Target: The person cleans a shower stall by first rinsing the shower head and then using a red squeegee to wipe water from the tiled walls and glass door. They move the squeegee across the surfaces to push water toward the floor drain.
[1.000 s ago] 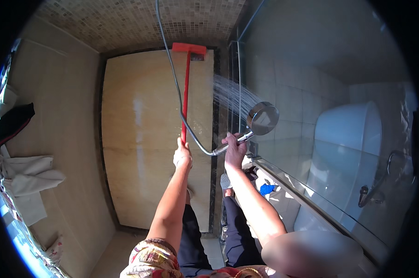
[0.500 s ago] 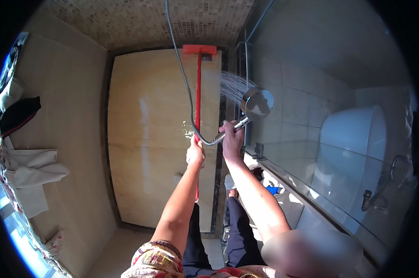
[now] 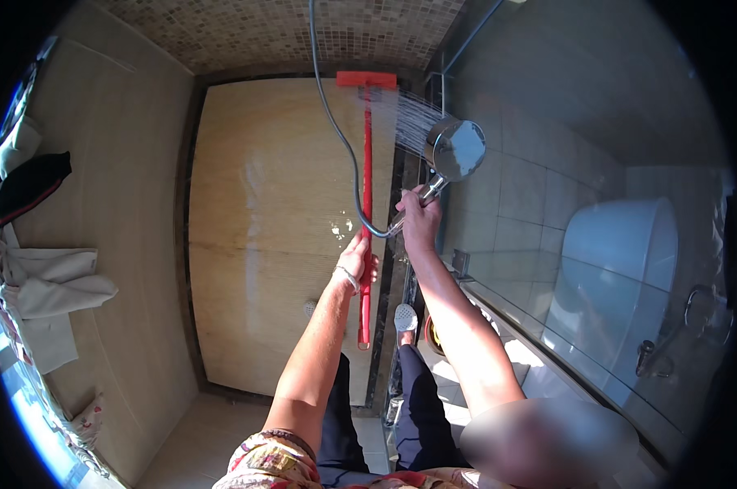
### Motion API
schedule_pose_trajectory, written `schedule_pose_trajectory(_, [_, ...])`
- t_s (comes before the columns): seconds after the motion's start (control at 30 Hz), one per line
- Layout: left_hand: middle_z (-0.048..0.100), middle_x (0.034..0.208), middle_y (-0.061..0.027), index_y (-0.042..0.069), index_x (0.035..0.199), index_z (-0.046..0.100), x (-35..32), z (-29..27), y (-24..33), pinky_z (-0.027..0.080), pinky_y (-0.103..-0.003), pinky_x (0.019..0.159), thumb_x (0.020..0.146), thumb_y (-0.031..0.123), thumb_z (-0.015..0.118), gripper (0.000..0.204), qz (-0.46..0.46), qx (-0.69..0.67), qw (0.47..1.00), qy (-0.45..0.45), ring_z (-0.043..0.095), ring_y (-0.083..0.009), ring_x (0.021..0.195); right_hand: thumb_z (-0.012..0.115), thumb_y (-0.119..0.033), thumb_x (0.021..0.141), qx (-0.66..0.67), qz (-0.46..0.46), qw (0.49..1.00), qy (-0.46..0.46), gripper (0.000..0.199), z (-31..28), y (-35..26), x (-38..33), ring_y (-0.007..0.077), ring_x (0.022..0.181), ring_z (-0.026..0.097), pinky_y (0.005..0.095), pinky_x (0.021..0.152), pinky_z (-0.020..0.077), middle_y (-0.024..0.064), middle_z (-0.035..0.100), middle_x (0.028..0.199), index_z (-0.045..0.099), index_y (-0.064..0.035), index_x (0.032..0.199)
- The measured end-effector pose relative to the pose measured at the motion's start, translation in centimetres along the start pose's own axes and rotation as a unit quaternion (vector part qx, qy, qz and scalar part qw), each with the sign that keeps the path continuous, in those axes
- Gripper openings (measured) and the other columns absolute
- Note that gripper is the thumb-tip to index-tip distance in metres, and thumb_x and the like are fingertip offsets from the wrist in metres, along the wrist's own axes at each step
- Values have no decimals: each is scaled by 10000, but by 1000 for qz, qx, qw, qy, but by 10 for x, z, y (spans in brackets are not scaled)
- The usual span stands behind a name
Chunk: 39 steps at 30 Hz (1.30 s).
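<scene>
A red floor squeegee (image 3: 367,163) lies along the right part of the tan shower floor, its wide head at the far edge beside the drain. My left hand (image 3: 356,259) is closed round its handle in the lower half, the thumb on one side and fingertips showing on the other. In my right hand (image 3: 420,222), a round chrome shower head (image 3: 456,149) is held by its grip. Water sprays from it to the left, toward the squeegee's head. Its grey hose (image 3: 336,122) curves down from the far wall, crosses the squeegee handle and meets the grip.
A dark stone border (image 3: 185,228) frames the tan floor (image 3: 262,310). To the right stands a glass panel (image 3: 515,269), with a white bathtub (image 3: 621,269) and tap behind it. Light towels (image 3: 55,281) lie at the left. My foot in a light perforated shoe (image 3: 405,318) stands near the border.
The shower head and my right hand have moved farther away. The squeegee has shifted slightly right and away in the picture, and my left hand's fingers now show past the handle.
</scene>
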<state>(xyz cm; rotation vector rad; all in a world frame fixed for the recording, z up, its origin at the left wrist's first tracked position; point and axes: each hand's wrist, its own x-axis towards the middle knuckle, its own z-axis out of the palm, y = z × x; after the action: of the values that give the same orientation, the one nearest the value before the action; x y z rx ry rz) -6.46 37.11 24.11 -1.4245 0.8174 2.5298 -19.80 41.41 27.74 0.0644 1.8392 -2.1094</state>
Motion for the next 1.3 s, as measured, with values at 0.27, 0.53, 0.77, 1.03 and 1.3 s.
schedule_pose_trajectory(0.27, [410,512,4,313,1266,357,13,-60,-23,309,-240,323,872,355,422,401,23,152,978,143,344,-97,348,564,-39,749,-129,-72,988,-34,141,-25,-11,16,41,530,397,203,523,366,-45,434,586,435,-65,701])
schedule_pose_trajectory(0.53, [429,522,-7,307,1249,378,13,-55,-25,329,-251,326,886,342,397,366,22,126,986,105,378,-108,363,563,-45,758,-85,-111,988,-63,135,3,-62,36,49,490,413,214,489,359,-32,460,566,449,-75,691])
schedule_pose_trajectory(0.77, [510,590,-60,133,1079,475,5,-2,-16,392,-277,383,897,292,308,293,-33,-29,997,60,443,-152,418,588,-100,754,-2,76,996,-36,133,25,-17,-14,96,557,491,234,543,392,20,498,609,459,-72,773])
schedule_pose_trajectory(1.03, [574,842,-69,35,1109,468,-1,2,-10,470,-295,653,786,59,387,334,72,-246,965,-58,554,-171,730,615,-145,750,-27,132,989,-51,160,30,50,-46,81,484,470,233,476,384,0,500,606,479,-67,716])
schedule_pose_trajectory(1.3, [520,665,-25,214,1300,273,-60,-2,-34,427,-256,399,897,274,389,424,11,-85,993,-81,499,-121,471,685,-155,691,-128,195,972,-14,164,12,67,-60,56,542,447,222,493,355,-25,519,622,548,-66,697])
